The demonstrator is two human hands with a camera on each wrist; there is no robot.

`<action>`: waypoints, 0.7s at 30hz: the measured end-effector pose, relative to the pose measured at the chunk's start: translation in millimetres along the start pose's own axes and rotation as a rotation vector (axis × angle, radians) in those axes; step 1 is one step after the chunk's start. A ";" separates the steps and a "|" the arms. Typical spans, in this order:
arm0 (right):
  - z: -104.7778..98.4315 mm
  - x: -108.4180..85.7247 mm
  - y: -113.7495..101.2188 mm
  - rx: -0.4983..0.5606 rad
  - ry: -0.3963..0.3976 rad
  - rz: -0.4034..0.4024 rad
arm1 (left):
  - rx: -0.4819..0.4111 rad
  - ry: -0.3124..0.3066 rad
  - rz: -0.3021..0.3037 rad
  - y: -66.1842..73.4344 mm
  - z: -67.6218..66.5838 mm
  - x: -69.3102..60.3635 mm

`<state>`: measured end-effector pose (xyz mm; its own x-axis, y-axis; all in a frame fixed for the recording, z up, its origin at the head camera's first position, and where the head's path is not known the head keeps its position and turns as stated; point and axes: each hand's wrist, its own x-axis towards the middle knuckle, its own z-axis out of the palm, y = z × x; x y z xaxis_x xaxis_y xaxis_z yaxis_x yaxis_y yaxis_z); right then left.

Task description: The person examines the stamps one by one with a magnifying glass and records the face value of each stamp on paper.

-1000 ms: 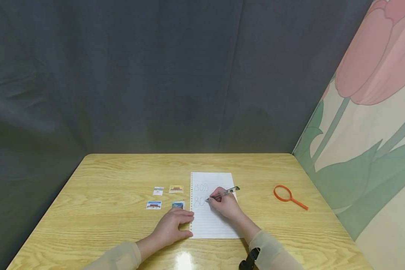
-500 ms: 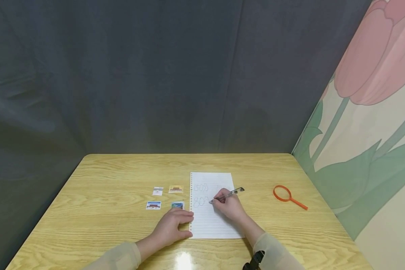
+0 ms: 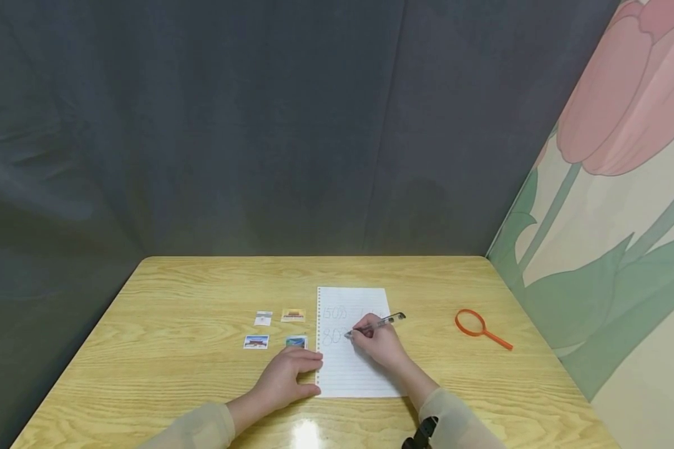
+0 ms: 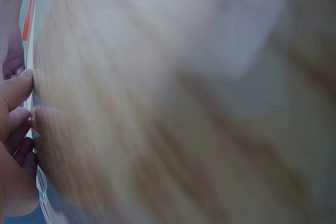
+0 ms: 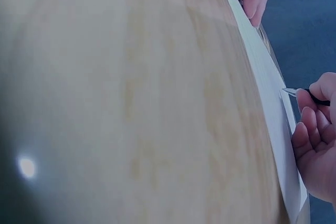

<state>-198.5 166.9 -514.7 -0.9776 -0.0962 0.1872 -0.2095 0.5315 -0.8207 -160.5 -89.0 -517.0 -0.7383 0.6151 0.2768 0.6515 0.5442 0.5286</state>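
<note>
At work with pen [image 3: 391,318] and paper [image 3: 352,376]

A right hand [image 3: 383,345] pinches the pen low on its barrel, the tip at the second line of writing [image 3: 332,337] on a ruled sheet lying flat on a wooden table [image 3: 146,374]. Whether the tip touches is too fine to tell. The left hand [image 3: 286,376], grasping nothing, rests with relaxed fingers on the punched left edge of the paper. Four stamps [image 3: 256,342] lie to the left, the nearest just beyond the left hand; an orange magnifier [image 3: 483,332] lies well apart on the right.

The slim pen looks light, stiff and smooth, best taken close to the tip, where the right hand has it. The paper looks thin, limp and apt to slide or crease; its margin seems the place to steady it.

From the head, the layout and writing are plain, but the underside of the right hand is hidden. The right wrist camera supplies it: the lower fingers curl toward the palm beside the sheet, below the pen. The left wrist camera, mostly blurred wood, catches the left fingertips at the table's surface from low down, with no legible writing.
</note>
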 end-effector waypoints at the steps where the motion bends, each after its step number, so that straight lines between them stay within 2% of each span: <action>1: 0.2 0.6 -0.1 -0.006 0.006 -0.002 | -0.001 0.001 0.001 0.0 0.1 0.0; 11: 0.5 1.8 -1.8 -0.035 0.005 -0.017 | -0.014 0.008 0.005 1.7 -1.1 0.4; 21: 1.7 -5.1 -3.1 0.038 -0.081 -0.007 | -0.011 0.003 0.003 1.6 -1.0 -0.1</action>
<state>-192.8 164.4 -514.1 -0.9742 -0.1683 0.1501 -0.2155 0.4986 -0.8396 -159.6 -88.7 -515.4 -0.7368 0.6150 0.2808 0.6519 0.5362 0.5362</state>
